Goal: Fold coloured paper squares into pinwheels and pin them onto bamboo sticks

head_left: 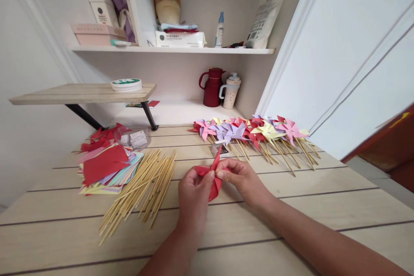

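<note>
A red paper pinwheel (214, 189) is held above the table between both hands, its blades folded in toward the centre. My left hand (196, 185) pinches it from the left, thumb close to the middle. From the right, my right hand (241, 177) presses thumb and forefinger together at the centre; whether a small pin sits between them I cannot make out. Just behind the hands stands a small clear box (221, 150) with dark little pieces in it. To the left lies a loose pile of thin wooden sticks (142, 189).
Finished pinwheels on sticks (255, 131) lie in a row at the back right. Coloured paper sheets (105, 164) are stacked at the left, beside a clear round container (137, 139). A raised wooden shelf (80, 94) overhangs the back left. A red jug (213, 87) and a cup (231, 91) stand behind.
</note>
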Demonstrator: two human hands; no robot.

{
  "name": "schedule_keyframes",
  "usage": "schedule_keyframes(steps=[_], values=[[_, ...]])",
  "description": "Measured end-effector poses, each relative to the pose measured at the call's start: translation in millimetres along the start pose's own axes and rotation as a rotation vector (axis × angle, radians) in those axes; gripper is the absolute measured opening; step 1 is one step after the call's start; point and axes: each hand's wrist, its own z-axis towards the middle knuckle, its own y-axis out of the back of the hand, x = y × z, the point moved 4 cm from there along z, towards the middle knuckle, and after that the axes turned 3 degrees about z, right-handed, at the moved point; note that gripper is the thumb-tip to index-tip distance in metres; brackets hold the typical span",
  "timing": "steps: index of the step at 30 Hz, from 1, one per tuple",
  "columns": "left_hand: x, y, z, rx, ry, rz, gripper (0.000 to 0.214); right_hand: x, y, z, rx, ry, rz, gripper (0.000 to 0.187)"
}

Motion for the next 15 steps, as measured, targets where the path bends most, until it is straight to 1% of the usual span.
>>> schedule_keyframes(steps=[6,12,15], values=[[0.4,-0.9,-1.9,0.0,-0.006,-0.01,0.026,2.6,-1.0,-0.4,-0.028,0.015,-0.018,0.024],[0.3,-1.6,-2.7,-0.03,-0.029,0.005,0.022,2.1,-1.3,-0.5,-0.052,0.087,-0.035,0.023],[-0.1,-1.4,-3.2,-0.039,-0.034,0.0,0.02,1.1,-2.2,-2.4,-0.058,0.122,0.0,0.026]])
